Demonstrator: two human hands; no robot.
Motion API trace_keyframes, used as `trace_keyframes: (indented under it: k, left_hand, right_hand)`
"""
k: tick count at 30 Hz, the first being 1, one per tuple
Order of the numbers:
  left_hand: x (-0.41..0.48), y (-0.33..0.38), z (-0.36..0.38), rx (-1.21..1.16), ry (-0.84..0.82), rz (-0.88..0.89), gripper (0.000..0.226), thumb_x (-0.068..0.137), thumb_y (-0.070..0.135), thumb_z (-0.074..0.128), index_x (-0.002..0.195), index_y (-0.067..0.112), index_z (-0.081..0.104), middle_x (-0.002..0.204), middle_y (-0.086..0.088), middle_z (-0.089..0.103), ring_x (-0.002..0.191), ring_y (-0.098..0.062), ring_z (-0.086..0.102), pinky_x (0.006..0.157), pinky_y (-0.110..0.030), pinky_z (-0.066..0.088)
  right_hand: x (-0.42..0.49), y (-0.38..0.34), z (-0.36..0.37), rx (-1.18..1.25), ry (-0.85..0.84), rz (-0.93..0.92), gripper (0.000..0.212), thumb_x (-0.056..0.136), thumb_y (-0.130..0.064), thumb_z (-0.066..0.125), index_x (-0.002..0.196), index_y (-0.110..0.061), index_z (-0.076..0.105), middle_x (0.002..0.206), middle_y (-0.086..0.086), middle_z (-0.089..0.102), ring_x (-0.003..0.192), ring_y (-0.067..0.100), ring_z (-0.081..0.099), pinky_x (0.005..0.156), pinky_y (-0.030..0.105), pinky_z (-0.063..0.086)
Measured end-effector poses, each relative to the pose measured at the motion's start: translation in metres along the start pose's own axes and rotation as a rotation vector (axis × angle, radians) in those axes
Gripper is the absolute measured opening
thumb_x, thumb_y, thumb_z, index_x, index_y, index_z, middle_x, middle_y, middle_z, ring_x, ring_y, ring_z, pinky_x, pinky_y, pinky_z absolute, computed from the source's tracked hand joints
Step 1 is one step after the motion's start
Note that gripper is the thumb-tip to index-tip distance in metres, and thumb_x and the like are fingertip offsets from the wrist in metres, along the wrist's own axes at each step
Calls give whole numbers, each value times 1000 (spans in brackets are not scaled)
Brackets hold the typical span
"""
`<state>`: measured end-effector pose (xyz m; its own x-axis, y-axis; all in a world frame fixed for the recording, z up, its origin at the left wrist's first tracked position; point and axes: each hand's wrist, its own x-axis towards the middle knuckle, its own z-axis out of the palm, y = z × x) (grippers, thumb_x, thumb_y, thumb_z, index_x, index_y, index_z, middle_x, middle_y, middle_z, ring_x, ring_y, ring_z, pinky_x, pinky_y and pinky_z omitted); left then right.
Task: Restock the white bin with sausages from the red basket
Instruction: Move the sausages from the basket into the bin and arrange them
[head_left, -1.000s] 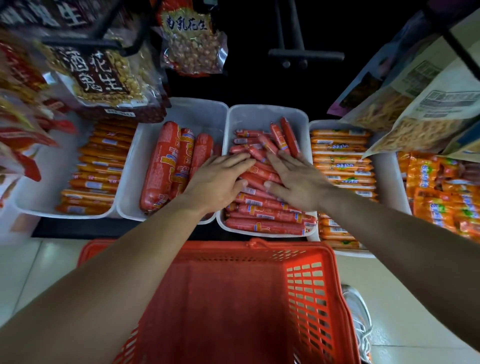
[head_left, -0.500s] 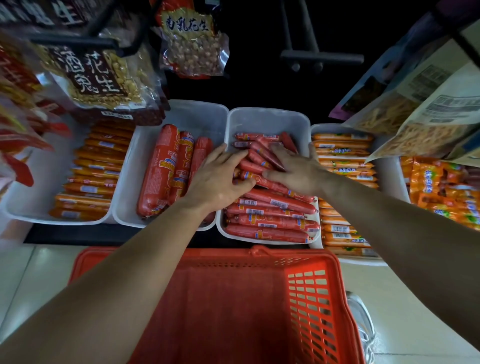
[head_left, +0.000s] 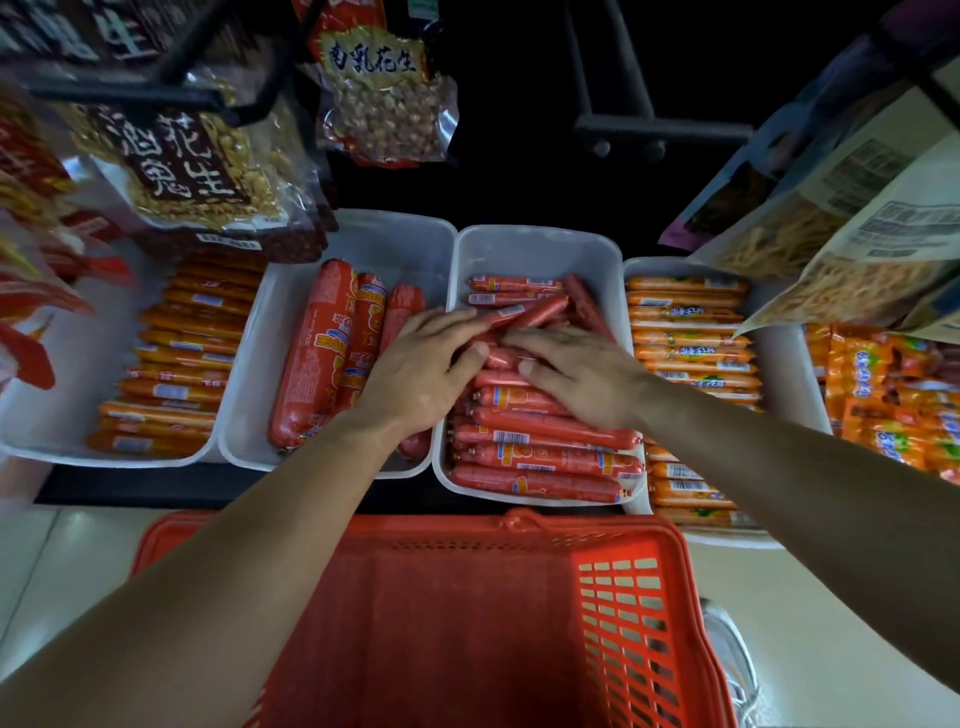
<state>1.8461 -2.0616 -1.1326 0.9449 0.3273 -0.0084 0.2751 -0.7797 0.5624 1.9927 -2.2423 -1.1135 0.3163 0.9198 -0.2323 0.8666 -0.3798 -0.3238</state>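
- Left hand (head_left: 421, 374) and right hand (head_left: 576, 376) lie flat, each grip open and empty, levelling sausages (head_left: 540, 452) in the white bin (head_left: 535, 249).
- Next, probably: reach into the red basket (head_left: 363, 535).

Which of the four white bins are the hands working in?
The third bin from the left, holding thin red sausages; the left hand and right hand touch its pile. Other bins hold fat sausages or orange sausages.

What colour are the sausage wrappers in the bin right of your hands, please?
Those wrappers are orange; the head view shows them.
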Motion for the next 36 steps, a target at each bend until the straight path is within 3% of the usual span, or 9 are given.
trace_keyframes:
  k: [3, 6, 13, 19, 25, 29, 31, 32, 36]
  left_hand:
    - [4, -1, 0, -2, -4, -8, 42, 99, 49, 39, 137, 35, 52, 144, 15, 48, 134, -11, 31, 107, -30, 24]
    - [6, 0, 0, -35, -2, -48, 40, 98, 50, 43, 134, 36, 54, 142, 15, 50, 130, -10, 34, 100, -26, 23]
    - [3, 4, -1, -107, -47, -90, 45, 89, 57, 47, 128, 39, 57, 128, 20, 51, 116, -6, 34, 94, -31, 29]
    - [3, 2, -2, -155, 0, -73, 47, 90, 54, 54, 130, 31, 59, 131, 17, 53, 125, -13, 42, 101, -33, 32]
    - [14, 10, 4, -17, -170, -131, 66, 85, 72, 29, 143, 45, 40, 153, 20, 35, 135, -9, 21, 103, -32, 17]
    - [27, 18, 8, -185, -292, -109, 36, 100, 44, 39, 129, 38, 60, 148, 15, 46, 125, 9, 23, 104, -18, 3]
    - [22, 12, 2, -405, -225, -194, 31, 98, 41, 46, 121, 36, 66, 134, 15, 59, 127, -1, 43, 113, -31, 21]
    - [17, 6, -2, -489, -154, -242, 30, 96, 42, 48, 118, 36, 68, 123, 20, 64, 118, 1, 53, 105, -31, 36]
    - [0, -7, -19, -462, 67, -197, 21, 94, 38, 55, 105, 34, 73, 104, 26, 68, 100, 10, 59, 90, -17, 43]
  right_hand:
    - [13, 9, 0, -300, 97, 262, 79, 91, -68, 7, 154, -23, 25, 158, 6, 32, 149, 29, 13, 121, 50, 3]
    - [24, 14, -2, -310, -33, 494, 89, 90, -69, 7, 157, -10, 12, 162, 13, 22, 150, 33, 8, 121, 54, -1]
    - [29, 13, 2, -72, 227, 531, 46, 98, -35, 42, 136, -11, 44, 132, 18, 56, 131, 37, 38, 110, 55, 26]
    - [11, 16, 1, -116, 415, 480, 38, 97, -28, 49, 134, -21, 54, 127, 8, 60, 119, 34, 54, 104, 52, 30]
    - [4, 15, -19, -196, 642, 534, 38, 90, -18, 55, 128, -14, 54, 119, 13, 59, 111, 39, 55, 92, 54, 42]
    - [13, 24, -21, 42, 408, 298, 36, 95, -19, 56, 130, -22, 57, 129, 7, 58, 119, 32, 53, 98, 43, 45]
    - [21, 24, -17, 47, 290, 251, 35, 97, -23, 54, 131, -28, 57, 134, 1, 55, 121, 26, 52, 98, 38, 46]
    - [26, 22, -16, 70, 233, 246, 35, 97, -26, 53, 132, -32, 54, 137, -1, 54, 121, 24, 53, 97, 37, 46]
    - [33, 8, -13, 207, 11, 264, 29, 93, -54, 47, 120, -48, 39, 116, 1, 63, 102, 23, 62, 84, 34, 42]
